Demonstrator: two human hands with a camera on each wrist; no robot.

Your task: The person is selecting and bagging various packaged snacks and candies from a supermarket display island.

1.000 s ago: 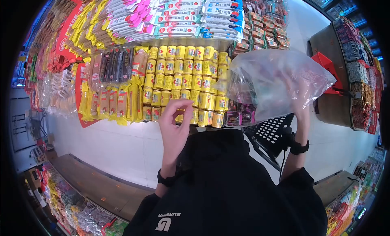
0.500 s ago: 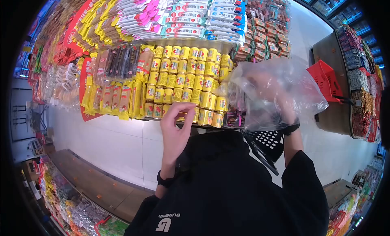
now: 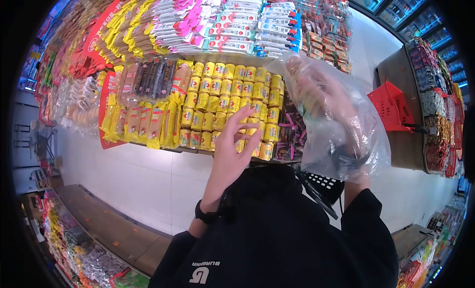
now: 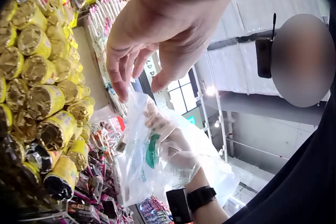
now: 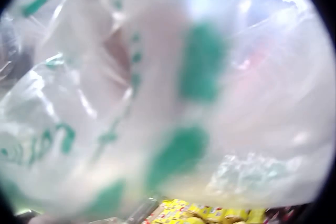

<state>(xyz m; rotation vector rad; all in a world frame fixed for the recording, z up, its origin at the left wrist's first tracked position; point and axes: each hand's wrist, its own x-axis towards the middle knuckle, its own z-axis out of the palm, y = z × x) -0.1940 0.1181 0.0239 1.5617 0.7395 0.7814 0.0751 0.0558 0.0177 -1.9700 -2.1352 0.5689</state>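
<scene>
In the head view a clear plastic bag point(image 3: 321, 149) covers my right hand point(image 3: 336, 100), which shows through the film with its fingers extended. Green print marks the bag, and its plastic fills most of the right wrist view. My left hand point(image 3: 235, 144) hovers over the near rows of small yellow-wrapped cylinders point(image 3: 213, 100), fingers spread and loosely bent, holding nothing. In the left wrist view, the fingertips of the left hand point(image 4: 168, 35) overlap the upper edge of the bag point(image 4: 139, 155). Pink-and-dark wrapped sweets point(image 3: 292, 132) lie beside the bag.
Yellow packs of sausage-like snacks point(image 3: 143, 122) lie left of the cylinders. Behind are rows of white-and-blue sachets point(image 3: 277, 28). At right a red basket point(image 3: 391, 107) stands by another display. A black perforated seat or crate point(image 3: 321, 184) sits under the right arm.
My right hand has pushed deeper and farther forward inside the bag, which now reaches over the wrist. The left hand has moved slightly right, its thumb and fingers opening from a ring shape.
</scene>
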